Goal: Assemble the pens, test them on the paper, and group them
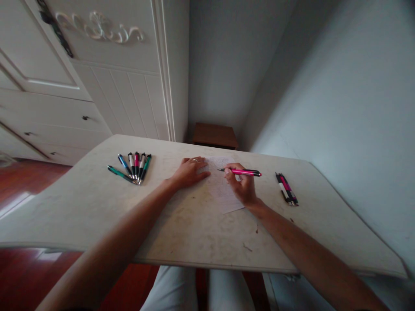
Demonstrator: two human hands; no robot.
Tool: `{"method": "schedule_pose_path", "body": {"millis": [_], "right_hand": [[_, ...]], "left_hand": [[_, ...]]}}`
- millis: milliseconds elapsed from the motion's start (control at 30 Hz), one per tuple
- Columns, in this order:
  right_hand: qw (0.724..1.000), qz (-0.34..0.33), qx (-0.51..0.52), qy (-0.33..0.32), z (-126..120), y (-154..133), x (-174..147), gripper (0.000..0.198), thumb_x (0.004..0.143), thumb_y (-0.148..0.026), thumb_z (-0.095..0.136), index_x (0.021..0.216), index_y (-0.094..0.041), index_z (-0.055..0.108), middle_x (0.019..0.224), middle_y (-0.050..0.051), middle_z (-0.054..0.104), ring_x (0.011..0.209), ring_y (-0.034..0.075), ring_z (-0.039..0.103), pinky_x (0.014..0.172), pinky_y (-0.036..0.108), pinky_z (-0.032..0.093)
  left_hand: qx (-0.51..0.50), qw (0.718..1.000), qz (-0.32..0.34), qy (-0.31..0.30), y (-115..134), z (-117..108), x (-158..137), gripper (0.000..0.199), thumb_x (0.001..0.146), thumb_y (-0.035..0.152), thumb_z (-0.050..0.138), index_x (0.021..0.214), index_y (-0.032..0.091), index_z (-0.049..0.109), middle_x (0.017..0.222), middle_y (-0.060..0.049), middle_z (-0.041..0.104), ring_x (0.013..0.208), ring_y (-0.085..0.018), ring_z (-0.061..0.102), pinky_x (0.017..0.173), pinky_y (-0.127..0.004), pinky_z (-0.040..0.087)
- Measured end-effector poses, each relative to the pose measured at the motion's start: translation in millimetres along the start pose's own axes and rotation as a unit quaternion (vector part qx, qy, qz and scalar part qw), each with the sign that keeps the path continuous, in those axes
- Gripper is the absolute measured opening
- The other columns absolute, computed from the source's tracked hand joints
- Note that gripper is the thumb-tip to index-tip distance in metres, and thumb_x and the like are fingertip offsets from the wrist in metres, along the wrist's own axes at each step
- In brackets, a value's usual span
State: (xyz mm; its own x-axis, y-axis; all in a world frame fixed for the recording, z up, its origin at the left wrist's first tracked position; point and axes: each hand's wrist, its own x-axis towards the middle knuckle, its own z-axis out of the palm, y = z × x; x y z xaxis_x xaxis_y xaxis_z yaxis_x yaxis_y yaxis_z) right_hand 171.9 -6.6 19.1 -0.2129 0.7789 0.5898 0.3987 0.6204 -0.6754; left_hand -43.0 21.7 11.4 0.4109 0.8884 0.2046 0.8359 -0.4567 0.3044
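Note:
A sheet of paper point(223, 194) with writing on it lies on the pale table. My right hand point(242, 183) grips a pink and black pen point(244, 172), its tip pointing left over the upper part of the sheet. Whether the tip touches the paper I cannot tell. My left hand point(191, 172), a ring on one finger, rests flat with its fingers on the sheet's left edge. Left of it, several pens point(137, 164) in green, blue, white and pink lie fanned out, their tips together. To the right of my right hand, a small group of pens point(287, 188) lies side by side.
The table point(194, 233) spans the view, with small dark scraps near its front. Behind it stands a brown wooden piece of furniture point(215, 134). A white cabinet point(129, 95) rises at the back left, and a pale wall point(356, 112) runs along the right.

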Motion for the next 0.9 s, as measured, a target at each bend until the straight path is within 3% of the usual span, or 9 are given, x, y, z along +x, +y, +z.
{"method": "schedule_pose_path", "body": {"millis": [167, 433, 500, 633, 767, 900], "right_hand": [[0.996, 0.029, 0.039, 0.078, -16, 9, 4, 0.023, 0.091, -0.039, 0.052, 0.102, -0.02, 0.06, 0.087, 0.005, 0.065, 0.066, 0.014, 0.056, 0.062, 0.028, 0.047], [0.975, 0.087, 0.103, 0.176, -34, 21, 25, 0.023, 0.084, -0.038, 0.061, 0.098, -0.02, 0.061, 0.078, 0.0, 0.062, 0.06, 0.011, 0.056, 0.058, 0.026, 0.044], [0.968, 0.117, 0.148, 0.165, -35, 28, 28, 0.028, 0.085, -0.044, 0.056, 0.096, -0.019, 0.063, 0.078, 0.001, 0.064, 0.059, 0.011, 0.056, 0.057, 0.026, 0.044], [0.951, 0.168, 0.247, 0.078, -39, 41, 34, 0.045, 0.087, -0.057, 0.042, 0.093, -0.018, 0.065, 0.082, 0.007, 0.069, 0.065, 0.015, 0.061, 0.061, 0.03, 0.046], [0.926, 0.185, 0.326, 0.052, -46, 40, 37, 0.042, 0.086, -0.056, 0.043, 0.078, -0.02, 0.064, 0.09, 0.011, 0.071, 0.078, 0.021, 0.065, 0.067, 0.035, 0.049], [0.861, 0.187, 0.467, 0.068, -54, 34, 40, 0.036, 0.086, -0.044, 0.054, 0.058, -0.022, 0.05, 0.079, 0.006, 0.068, 0.076, 0.019, 0.063, 0.07, 0.037, 0.051]], "left_hand": [[-0.001, 1.0, 0.002, -0.002, -2, 1, -1, 0.045, 0.092, 0.051, 0.045, 0.127, 0.026, 0.06, 0.141, -0.007, 0.054, 0.134, -0.023, 0.044, 0.112, -0.042, 0.028], [0.003, 1.0, 0.003, 0.0, -2, 0, 0, 0.046, 0.093, 0.05, 0.045, 0.127, 0.023, 0.06, 0.141, -0.008, 0.053, 0.134, -0.024, 0.044, 0.111, -0.042, 0.03], [0.006, 1.0, 0.004, -0.006, -1, -2, 0, 0.044, 0.094, 0.047, 0.044, 0.127, 0.022, 0.06, 0.142, -0.009, 0.053, 0.134, -0.024, 0.044, 0.11, -0.042, 0.031], [0.009, 1.0, 0.004, -0.011, 0, -4, -1, 0.043, 0.095, 0.046, 0.042, 0.128, 0.023, 0.059, 0.141, -0.008, 0.054, 0.135, -0.022, 0.044, 0.11, -0.042, 0.032], [0.008, 1.0, 0.005, -0.008, -2, -3, -1, 0.044, 0.095, 0.048, 0.042, 0.128, 0.025, 0.059, 0.142, -0.007, 0.053, 0.135, -0.022, 0.044, 0.111, -0.042, 0.031], [0.014, 1.0, 0.001, -0.008, -4, -1, -1, 0.048, 0.094, 0.048, 0.043, 0.132, 0.022, 0.057, 0.144, -0.01, 0.05, 0.135, -0.023, 0.043, 0.112, -0.042, 0.03]]}}
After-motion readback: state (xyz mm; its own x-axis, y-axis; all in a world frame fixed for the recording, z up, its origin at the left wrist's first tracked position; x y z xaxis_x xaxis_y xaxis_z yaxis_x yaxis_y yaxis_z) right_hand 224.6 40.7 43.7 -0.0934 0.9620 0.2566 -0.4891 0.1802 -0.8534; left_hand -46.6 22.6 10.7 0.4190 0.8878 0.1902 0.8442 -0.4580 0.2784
